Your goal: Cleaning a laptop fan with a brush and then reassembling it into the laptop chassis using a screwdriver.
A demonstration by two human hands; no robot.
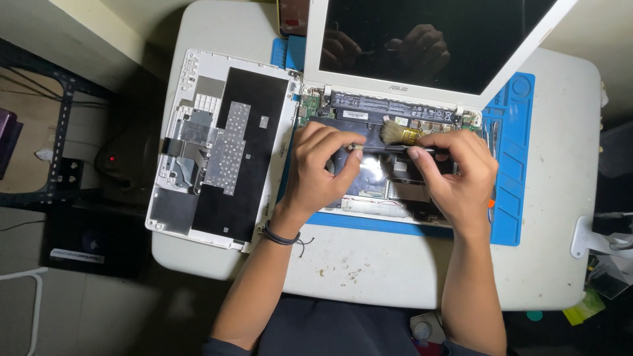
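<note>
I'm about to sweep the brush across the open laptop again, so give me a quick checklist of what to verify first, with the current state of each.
1. Brush gripped: ok, the right hand pinches its dark handle, bristles over the laptop internals.
2. Left hand steadying: ok, its fingertips meet the handle's end.
3. Removed keyboard cover out of the way: ok, it lies face down, left of the laptop.
4. Screen off: ok, it is dark and only shows reflections.
5. Battery disconnected: cannot tell, hands hide that area.
6. Blue work mat under the laptop: ok.
</note>
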